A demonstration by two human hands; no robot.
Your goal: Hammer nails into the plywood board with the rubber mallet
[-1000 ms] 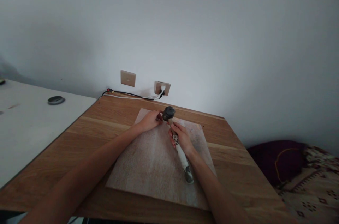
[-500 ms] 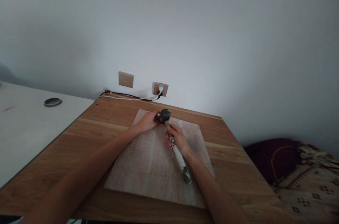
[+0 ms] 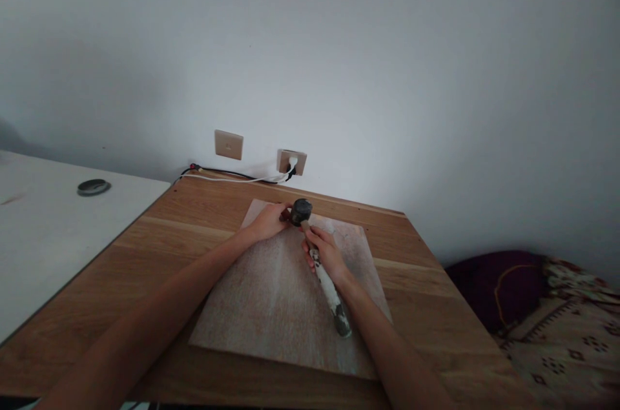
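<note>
Black-headed hammer with flaking white handle (image 3: 322, 274) sits slightly lower than a second ago, over pale rectangular wooden board (image 3: 271, 307). Right hand (image 3: 328, 254) wraps fingers round its neck; left hand (image 3: 268, 223) curls beside the head, pinch unclear. Probably head-heavy, rigid; choked-up grip suits control.

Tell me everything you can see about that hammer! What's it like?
The hammer has a dark, rounded head and a long handle, brown and wood-looking near the head, patchy white lower down, dark at its end. It slants over the board, head toward the wall. The right hand grips the handle near the head; the left hand is beside the head, perhaps touching.
</note>
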